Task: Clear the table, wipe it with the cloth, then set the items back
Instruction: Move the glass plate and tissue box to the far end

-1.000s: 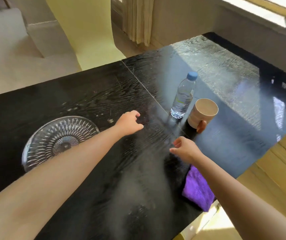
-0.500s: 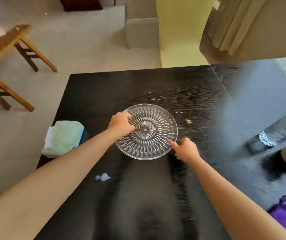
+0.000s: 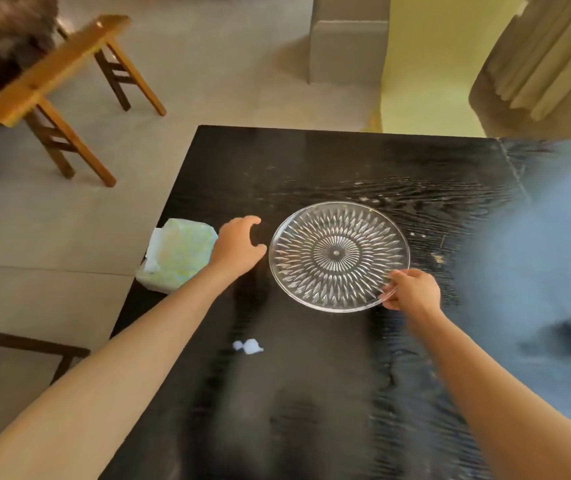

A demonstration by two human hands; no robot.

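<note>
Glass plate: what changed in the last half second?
The left hand let go of the clear patterned glass plate and now hovers open beside its left rim. The right hand still pinches the near-right rim. Plate still on the black table.

Home living room: wooden stool (image 3: 59, 95), curtain (image 3: 547, 60), black table (image 3: 311, 161).

Right hand (image 3: 414, 292) pinching glass plate (image 3: 337, 254) rim; left hand (image 3: 237, 247) open beside.

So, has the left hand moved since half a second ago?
Yes: the left hand has shifted left off the clear patterned glass plate's rim, toward the pale green tissue pack.
</note>
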